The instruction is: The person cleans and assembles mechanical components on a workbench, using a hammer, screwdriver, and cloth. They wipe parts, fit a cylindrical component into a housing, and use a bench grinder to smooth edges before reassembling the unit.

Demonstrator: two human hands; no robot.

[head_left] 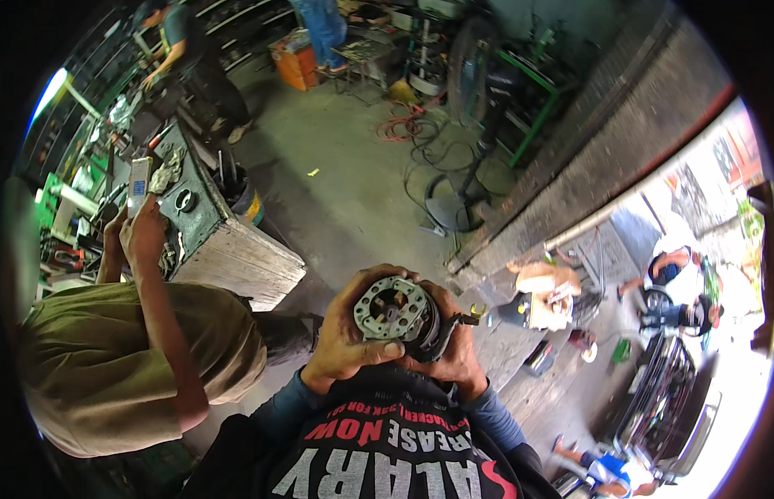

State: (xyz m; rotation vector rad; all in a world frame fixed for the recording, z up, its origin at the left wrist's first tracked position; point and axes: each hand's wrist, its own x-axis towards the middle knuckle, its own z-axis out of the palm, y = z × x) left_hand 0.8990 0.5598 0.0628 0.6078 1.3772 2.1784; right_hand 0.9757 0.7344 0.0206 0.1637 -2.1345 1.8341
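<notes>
In front of my chest I hold a round motor part (389, 301), its metal end plate facing up, with several holes and small fittings inside its opening. My left hand (344, 348) is closed around its left side, thumb along the lower rim. My right hand (453, 353) grips the right side and lower body. A dark lead with a yellowish terminal (477, 313) sticks out at the right, by my right fingers. The underside of the part is hidden by my hands.
At left, a co-worker (113, 358) holds a phone-like device beside a cluttered workbench (254, 262); another worker (183, 58) bends farther back. Hoses (408, 125) and an orange box (294, 62) lie ahead. A dark beam (586, 141) borders an opening at right, with people (678, 274) outside.
</notes>
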